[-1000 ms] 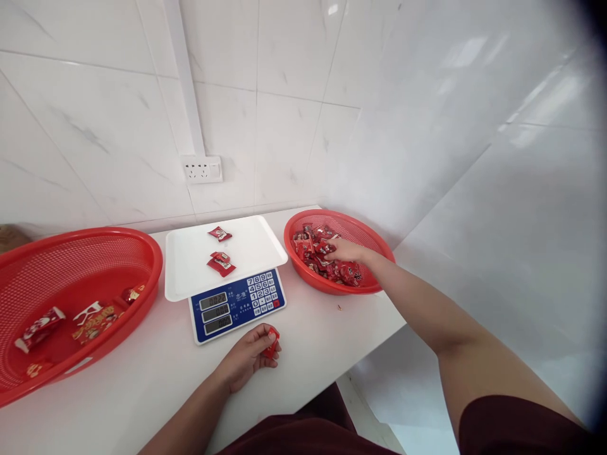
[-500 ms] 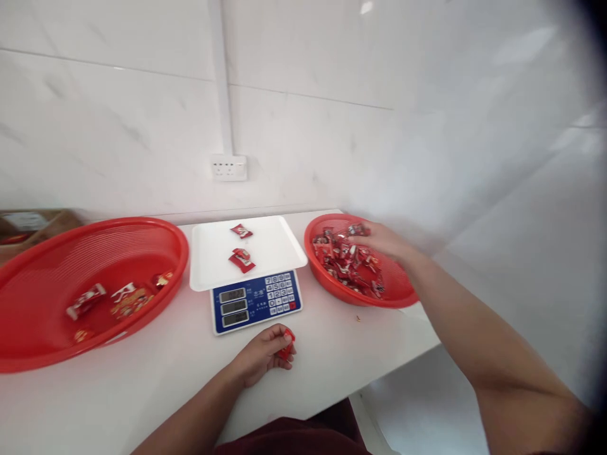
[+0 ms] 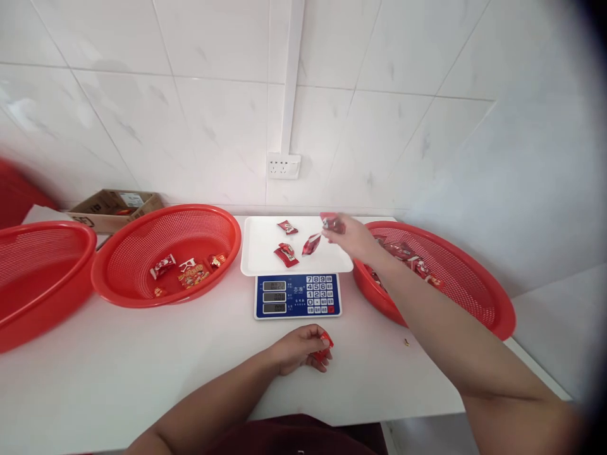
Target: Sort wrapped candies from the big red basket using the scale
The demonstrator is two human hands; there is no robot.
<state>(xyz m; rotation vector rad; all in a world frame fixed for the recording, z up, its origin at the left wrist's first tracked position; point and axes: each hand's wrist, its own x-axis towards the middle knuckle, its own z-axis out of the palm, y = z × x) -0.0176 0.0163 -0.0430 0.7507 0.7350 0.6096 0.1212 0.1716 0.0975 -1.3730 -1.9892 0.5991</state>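
Observation:
My left hand (image 3: 306,349) is closed on a small red packet (image 3: 324,346), low in front of the scale (image 3: 298,296). Over the right part of the white tray (image 3: 258,253) on the scale, my right hand (image 3: 348,235) grips red candy packets (image 3: 332,222). Another red packet (image 3: 312,244) hangs or drops just left of its fingertips; whether it is still held is unclear. Two red packets, one behind (image 3: 287,227) and one nearer (image 3: 286,254), lie on the tray. My right forearm crosses the right red basket (image 3: 502,313), which holds several red packets (image 3: 420,264).
A red basket (image 3: 107,278) left of the scale holds a few packets. Another red basket (image 3: 28,328) stands at the far left, with a cardboard box (image 3: 102,221) behind. A tiny scrap (image 3: 406,342) lies on the white table (image 3: 190,379). A socket (image 3: 283,165) is on the wall.
My right hand has moved left from the right basket to over the tray, with packets in it. My left hand still holds its red packet. The view has turned left.

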